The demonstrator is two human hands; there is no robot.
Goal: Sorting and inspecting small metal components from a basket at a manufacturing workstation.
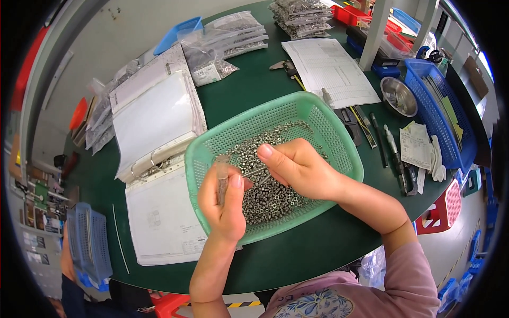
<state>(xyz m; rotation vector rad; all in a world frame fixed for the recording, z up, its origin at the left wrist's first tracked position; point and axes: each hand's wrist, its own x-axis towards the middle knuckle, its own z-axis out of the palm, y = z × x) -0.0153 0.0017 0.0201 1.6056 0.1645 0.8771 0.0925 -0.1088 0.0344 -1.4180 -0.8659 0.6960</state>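
Note:
Both hands are over a green perforated plastic basket (339, 135) full of small metal nuts (270, 204). My left hand (220, 199) is closed around a translucent brownish tube-shaped piece (222, 183), held upright. From that hand a thin metal rod (256, 171) reaches across to the fingers of my right hand (302, 169). My right hand is closed, thumb on top and fingers curled. Whatever sits between its fingertips, at the rod's end, is hidden.
Left of the basket lies an open ring binder (154, 111). Bags of metal parts (233, 32) are stacked behind. Printed sheets (331, 71), a caliper (350, 124), a metal bowl (398, 96) and a blue basket (440, 111) stand right. Someone's dark sleeve (77, 297) shows lower left.

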